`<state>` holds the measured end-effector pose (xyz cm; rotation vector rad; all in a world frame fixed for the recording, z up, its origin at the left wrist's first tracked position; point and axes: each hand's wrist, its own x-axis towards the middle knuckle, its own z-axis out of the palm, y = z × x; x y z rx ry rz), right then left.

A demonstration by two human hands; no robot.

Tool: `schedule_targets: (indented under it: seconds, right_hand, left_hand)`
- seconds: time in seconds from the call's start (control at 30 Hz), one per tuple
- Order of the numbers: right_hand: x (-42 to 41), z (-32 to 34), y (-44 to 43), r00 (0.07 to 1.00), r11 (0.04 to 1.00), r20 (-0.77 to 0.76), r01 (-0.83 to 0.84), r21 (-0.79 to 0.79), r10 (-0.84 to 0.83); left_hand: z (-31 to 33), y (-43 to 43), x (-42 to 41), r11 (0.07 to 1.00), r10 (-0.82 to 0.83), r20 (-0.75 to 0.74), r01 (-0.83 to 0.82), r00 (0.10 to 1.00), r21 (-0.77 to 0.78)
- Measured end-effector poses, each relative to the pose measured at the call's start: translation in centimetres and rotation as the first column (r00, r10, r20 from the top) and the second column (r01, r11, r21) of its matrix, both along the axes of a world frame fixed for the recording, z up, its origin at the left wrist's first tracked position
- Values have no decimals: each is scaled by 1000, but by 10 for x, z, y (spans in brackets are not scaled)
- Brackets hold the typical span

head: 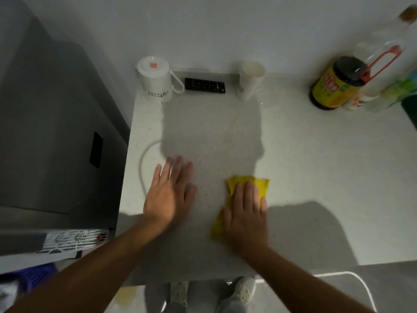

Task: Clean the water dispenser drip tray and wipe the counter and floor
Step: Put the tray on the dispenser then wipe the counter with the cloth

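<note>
A yellow cloth (259,184) lies flat on the white speckled counter (304,154), near its front edge. My right hand (244,213) presses down on the cloth with fingers stretched, covering its middle. My left hand (169,195) rests flat on the bare counter to the left of the cloth, fingers apart, holding nothing. Below the counter edge the floor (338,288) shows, with my shoes on it. No water dispenser or drip tray is clearly in view.
At the back stand a white kettle (155,80), a black remote (205,85) and a white cup (251,79). Bottles (334,84) crowd the back right. A white cord (142,163) loops at the left edge. A grey appliance (45,132) stands left of the counter.
</note>
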<state>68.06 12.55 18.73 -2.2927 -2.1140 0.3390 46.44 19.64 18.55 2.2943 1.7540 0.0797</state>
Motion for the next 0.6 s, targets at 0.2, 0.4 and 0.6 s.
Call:
schedule_targets:
  seconds: [0.2,0.4,0.6]
  right_hand:
    - [3,-9,185,999,999,-20,34,-22,-35]
    - [14,-4,244,847,852,100,-517,-78,523]
    - [30,-3,79,828,830,69,-558,-12,557]
  left_hand:
    - [-9,2,0,998,-29,-85,33,996,49]
    - [-20,3,-3,996,-23,-98,30,995,79]
    - [-4,-3,-1,999,4,-45,-2,999,36]
